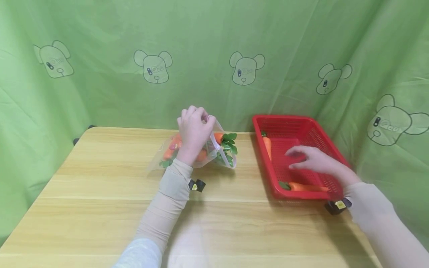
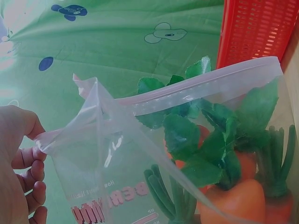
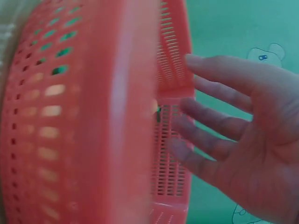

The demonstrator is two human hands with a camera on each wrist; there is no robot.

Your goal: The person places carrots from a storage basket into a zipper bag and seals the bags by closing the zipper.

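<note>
My left hand (image 1: 196,126) pinches the rim of a clear zip bag (image 2: 112,154) between thumb and forefinger, lifting its mouth. Inside the bag lie several orange carrots (image 2: 233,200) with green leafy tops, some of which stick out of the opening on the right. Over the red plastic basket (image 1: 289,119) hovers my right hand (image 1: 311,160), its fingers spread and slightly bent around nothing. Two carrots lie in the basket: one along the near wall (image 1: 306,187), the other against the left wall (image 1: 267,147). The right wrist view shows the hand beside the basket's slotted wall (image 3: 51,112).
A light wooden table (image 1: 100,208) carries the bag in the middle and the basket at the right. Behind and around it hangs a green curtain (image 1: 201,33) printed with bear heads. Small black devices (image 1: 197,185) sit at the wrists.
</note>
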